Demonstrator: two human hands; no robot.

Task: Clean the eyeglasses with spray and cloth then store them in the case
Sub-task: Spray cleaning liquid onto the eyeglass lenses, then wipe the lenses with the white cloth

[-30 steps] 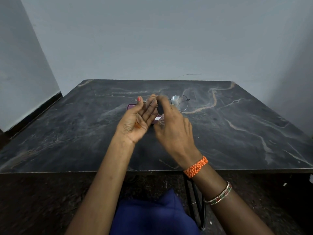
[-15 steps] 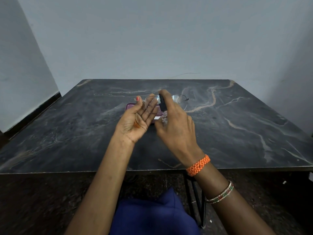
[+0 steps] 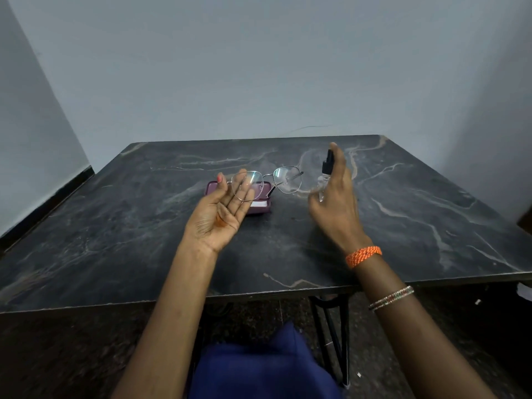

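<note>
Mid-spray stage. Left hand (image 3: pixel 220 214) half-open, pinching eyeglasses (image 3: pixel 266 182) aloft; right hand (image 3: pixel 335 201) at three o'clock, wrapped around spray bottle (image 3: pixel 325 175). Open case (image 3: pixel 253 201) on table (image 3: pixel 115 226) behind. Wiping, storing remain; cloth unseen.

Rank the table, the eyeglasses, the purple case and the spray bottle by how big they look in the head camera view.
1. table
2. eyeglasses
3. purple case, partly hidden by the left hand, so close to the eyeglasses
4. spray bottle, held in the right hand
</note>
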